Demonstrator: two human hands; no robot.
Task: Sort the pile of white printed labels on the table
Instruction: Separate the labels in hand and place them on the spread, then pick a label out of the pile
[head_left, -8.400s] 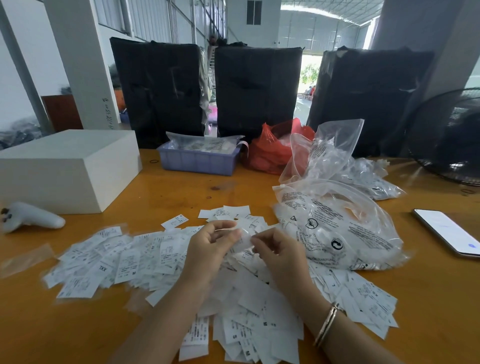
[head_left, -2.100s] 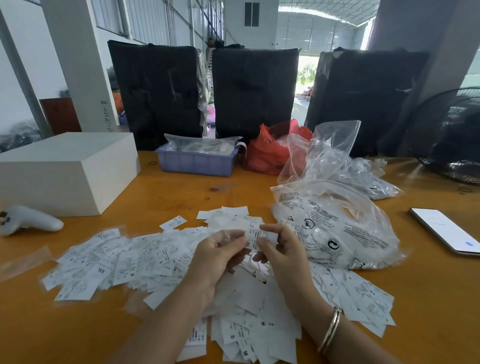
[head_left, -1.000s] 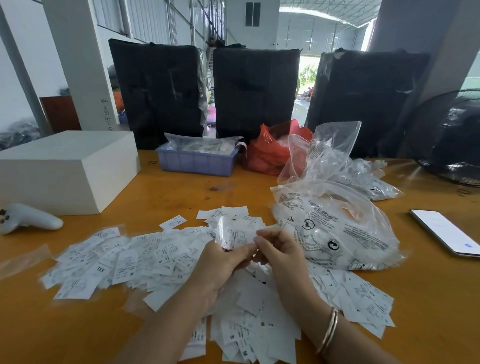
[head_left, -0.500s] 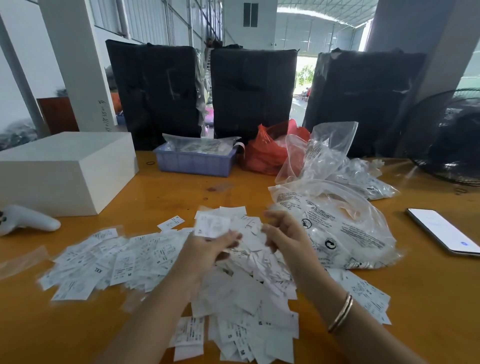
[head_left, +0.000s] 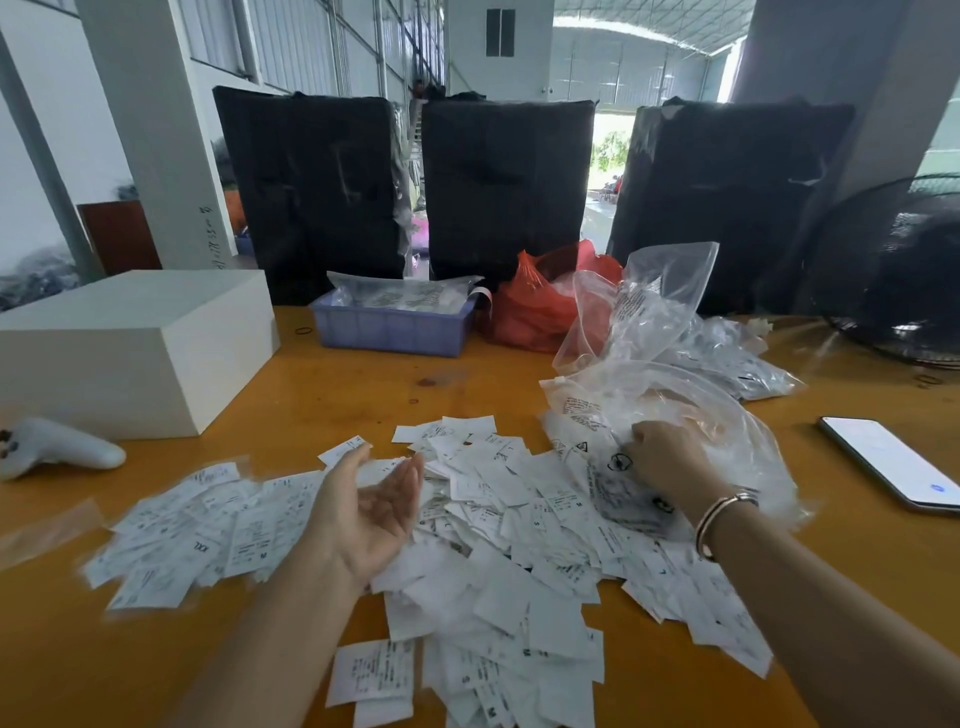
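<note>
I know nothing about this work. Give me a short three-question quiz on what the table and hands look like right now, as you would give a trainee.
1. True or false: the left hand is gripping a label.
2. What is the right hand touching? A) the phone B) the clear plastic bag C) the blue basket
3. Fill in: the white box stands on the person's ____ side of the pile of labels.

Key: 1 false, it is held open, palm up, with nothing in it. 2 B. 3 left.
</note>
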